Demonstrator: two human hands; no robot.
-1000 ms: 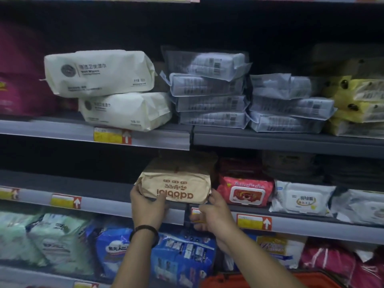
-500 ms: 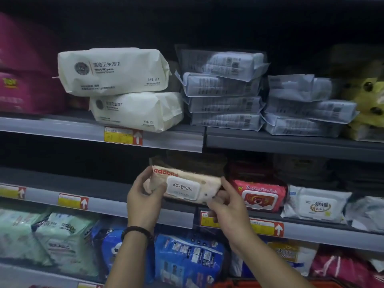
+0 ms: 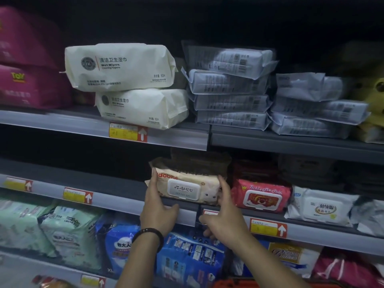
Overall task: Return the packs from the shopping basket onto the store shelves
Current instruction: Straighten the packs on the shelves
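A beige wipes pack (image 3: 204, 187) with a white flip lid rests on the middle shelf (image 3: 116, 201), lid facing out, below a darker pack stacked behind it. My left hand (image 3: 158, 210) touches the pack's left end with straight fingers, its thumb lying along the shelf lip under the pack. My right hand (image 3: 224, 221) presses an extended index finger against the pack's right end, with the other fingers loosely curled by the shelf rail. A red rim of the shopping basket (image 3: 239, 283) shows at the bottom edge; its contents are hidden.
A pink lidded pack (image 3: 261, 194) sits just right of the beige one, then a white pack (image 3: 322, 208). The upper shelf (image 3: 176, 140) carries cream wet-wipe packs (image 3: 120, 65) and stacked grey packs (image 3: 230, 88). Blue and green packs fill the lower shelf.
The beige pack was turned so that its lid faces out, then set down on the middle shelf. My hands shifted from gripping it to touching its two ends.
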